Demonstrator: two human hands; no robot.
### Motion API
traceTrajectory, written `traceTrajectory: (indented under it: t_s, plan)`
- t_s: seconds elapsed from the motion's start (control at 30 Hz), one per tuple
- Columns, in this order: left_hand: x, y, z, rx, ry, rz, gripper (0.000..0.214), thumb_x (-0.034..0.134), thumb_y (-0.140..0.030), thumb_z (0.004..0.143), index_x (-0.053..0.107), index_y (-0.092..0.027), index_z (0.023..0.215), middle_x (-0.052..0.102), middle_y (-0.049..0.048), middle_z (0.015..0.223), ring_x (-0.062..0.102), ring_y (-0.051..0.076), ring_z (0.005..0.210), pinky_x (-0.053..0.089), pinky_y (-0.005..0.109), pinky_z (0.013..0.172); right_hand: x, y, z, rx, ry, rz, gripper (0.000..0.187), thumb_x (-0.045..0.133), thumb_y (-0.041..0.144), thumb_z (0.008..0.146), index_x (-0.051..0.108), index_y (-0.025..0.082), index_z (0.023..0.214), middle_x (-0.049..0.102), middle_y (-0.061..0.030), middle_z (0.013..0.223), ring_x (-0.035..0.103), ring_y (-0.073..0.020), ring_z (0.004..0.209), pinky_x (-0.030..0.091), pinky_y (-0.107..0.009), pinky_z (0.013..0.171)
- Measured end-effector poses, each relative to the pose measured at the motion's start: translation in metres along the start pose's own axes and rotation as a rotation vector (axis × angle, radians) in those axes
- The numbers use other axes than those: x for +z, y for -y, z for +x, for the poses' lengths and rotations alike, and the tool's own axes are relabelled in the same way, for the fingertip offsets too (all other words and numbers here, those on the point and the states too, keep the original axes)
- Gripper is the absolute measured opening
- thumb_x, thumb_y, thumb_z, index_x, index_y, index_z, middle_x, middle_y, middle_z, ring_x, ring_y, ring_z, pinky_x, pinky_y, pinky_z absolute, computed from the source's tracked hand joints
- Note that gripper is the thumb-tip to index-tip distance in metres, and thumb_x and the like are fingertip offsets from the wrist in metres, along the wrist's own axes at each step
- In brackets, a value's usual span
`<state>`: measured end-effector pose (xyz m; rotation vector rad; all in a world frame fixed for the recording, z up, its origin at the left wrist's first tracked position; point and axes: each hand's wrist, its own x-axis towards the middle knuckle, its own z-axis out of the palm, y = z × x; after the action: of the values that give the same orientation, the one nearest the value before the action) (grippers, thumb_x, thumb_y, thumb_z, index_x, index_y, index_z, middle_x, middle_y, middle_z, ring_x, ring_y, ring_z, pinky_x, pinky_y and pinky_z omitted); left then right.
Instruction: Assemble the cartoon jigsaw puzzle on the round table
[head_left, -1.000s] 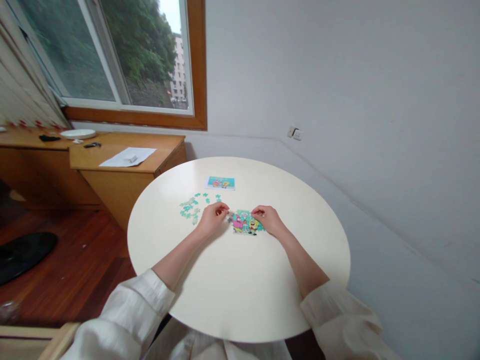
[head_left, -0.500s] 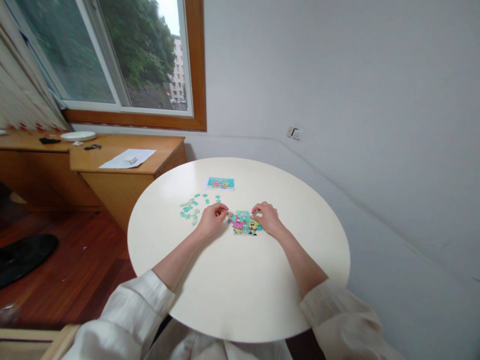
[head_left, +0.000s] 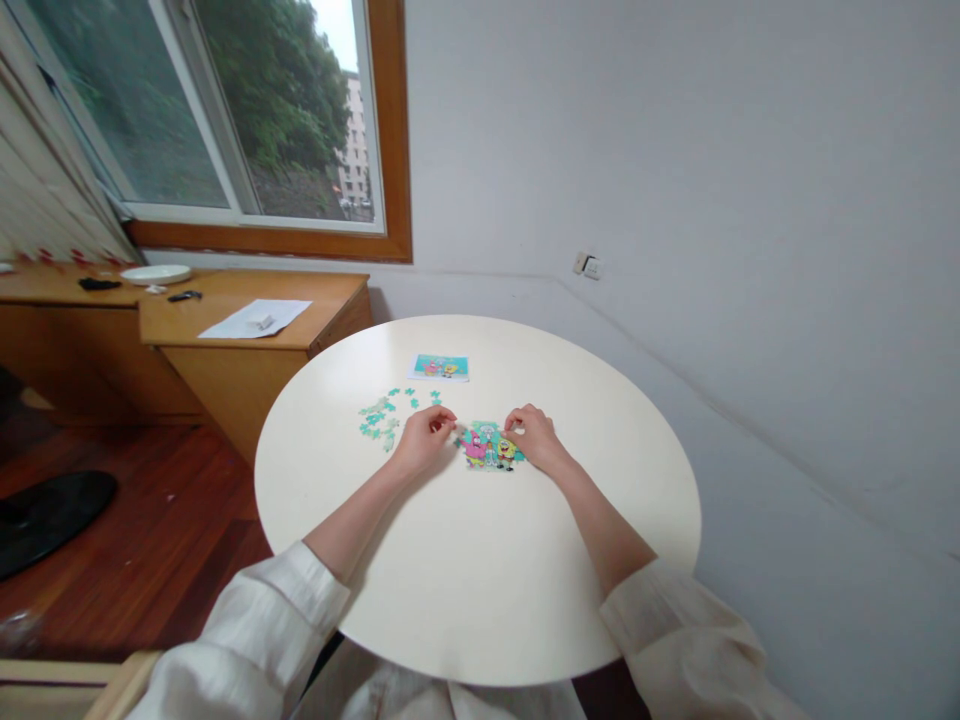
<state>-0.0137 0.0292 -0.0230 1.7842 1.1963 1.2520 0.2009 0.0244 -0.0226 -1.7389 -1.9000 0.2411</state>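
- On the round white table, centred between both hands, lies a partly assembled jigsaw puzzle, flat, with pink and yellow cartoon figures on a turquoise ground.
- Left hand: positioned at the left side of the puzzle. Thumb and fingertips are brought together near its upper-left edge; whether a piece is gripped between them cannot be told.
- Right hand: positioned at the upper-right side of the puzzle. Index finger and thumb are curved toward each other at its edge; the hand covers part of that side. Whether the fingertips clamp a piece cannot be told.
- Loose pieces: turquoise and pale, scattered on the table beyond and to the left of the left hand, apart from the puzzle.
- Picture card: flat, beyond the puzzle, printed with similar figures.
- Wooden desk: left of the table, bearing a paper sheet and a white dish.
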Motion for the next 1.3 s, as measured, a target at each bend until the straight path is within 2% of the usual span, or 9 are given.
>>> traceTrajectory:
  t_s: [0.2, 0.43, 0.63, 0.83, 0.97, 1.07, 1.3]
  plan:
    - [-0.001, -0.003, 0.0, 0.01, 0.003, 0.027, 0.011, 0.053, -0.022, 0.07, 0.063, -0.016, 0.072, 0.063, 0.0015, 0.065, 0.05, 0.012, 0.056, 0.038, 0.024, 0.057, 0.0, 0.001, -0.001, -0.026, 0.009, 0.104, 0.004, 0.064, 0.016, 0.069, 0.063, 0.02, 0.071, 0.053, -0.0001, 0.077, 0.051, -0.0137, 0.076, 0.036, -0.027, 0.073]
    - [-0.01, -0.001, 0.008, -0.002, -0.048, 0.045, 0.013, 0.055, -0.024, 0.07, 0.064, -0.016, 0.071, 0.064, 0.002, 0.066, 0.052, 0.012, 0.057, 0.04, 0.024, 0.057, 0.0, -0.002, -0.001, -0.083, -0.095, 0.142, 0.008, 0.055, 0.016, 0.071, 0.062, 0.02, 0.071, 0.052, 0.0003, 0.071, 0.05, -0.0133, 0.069, 0.038, -0.025, 0.067]
    - [-0.039, 0.01, 0.025, -0.096, -0.217, 0.005, 0.021, 0.05, -0.03, 0.073, 0.065, -0.015, 0.073, 0.068, 0.005, 0.07, 0.061, 0.016, 0.067, 0.046, 0.026, 0.066, -0.002, -0.009, 0.001, -0.058, -0.14, 0.174, 0.01, 0.052, 0.017, 0.071, 0.061, 0.019, 0.07, 0.051, -0.0001, 0.068, 0.049, -0.0142, 0.066, 0.037, -0.026, 0.065]
    - [-0.073, 0.028, 0.035, -0.175, -0.446, 0.106, 0.03, 0.043, -0.031, 0.075, 0.067, -0.012, 0.078, 0.07, 0.0087, 0.076, 0.063, 0.018, 0.072, 0.046, 0.026, 0.064, -0.002, -0.01, 0.0, -0.038, -0.15, 0.19, 0.009, 0.051, 0.019, 0.07, 0.06, 0.02, 0.069, 0.051, -0.0001, 0.068, 0.048, -0.0143, 0.065, 0.036, -0.026, 0.065]
    - [-0.092, 0.036, 0.035, -0.222, -0.527, 0.204, 0.032, 0.043, -0.028, 0.074, 0.068, -0.011, 0.083, 0.07, 0.0102, 0.079, 0.063, 0.019, 0.074, 0.046, 0.026, 0.066, -0.002, -0.01, -0.001, -0.044, -0.147, 0.188, 0.009, 0.051, 0.019, 0.07, 0.06, 0.02, 0.07, 0.051, -0.0003, 0.069, 0.048, -0.0142, 0.066, 0.036, -0.026, 0.065]
    - [-0.102, 0.037, 0.033, -0.283, -0.493, 0.342, 0.027, 0.046, -0.021, 0.072, 0.07, -0.012, 0.082, 0.071, 0.0102, 0.081, 0.064, 0.021, 0.077, 0.046, 0.028, 0.069, -0.002, -0.01, -0.001, -0.041, -0.149, 0.19, 0.009, 0.051, 0.018, 0.07, 0.06, 0.019, 0.069, 0.051, -0.0002, 0.068, 0.048, -0.0139, 0.065, 0.036, -0.026, 0.065]
    - [-0.11, 0.034, 0.027, -0.521, -0.24, 0.689, 0.022, 0.054, -0.02, 0.071, 0.071, -0.018, 0.085, 0.071, 0.0091, 0.093, 0.063, 0.025, 0.089, 0.045, 0.029, 0.07, 0.001, -0.013, -0.001, -0.031, -0.148, 0.183, 0.008, 0.052, 0.018, 0.07, 0.06, 0.019, 0.069, 0.053, 0.0003, 0.069, 0.048, -0.0134, 0.065, 0.036, -0.025, 0.063]
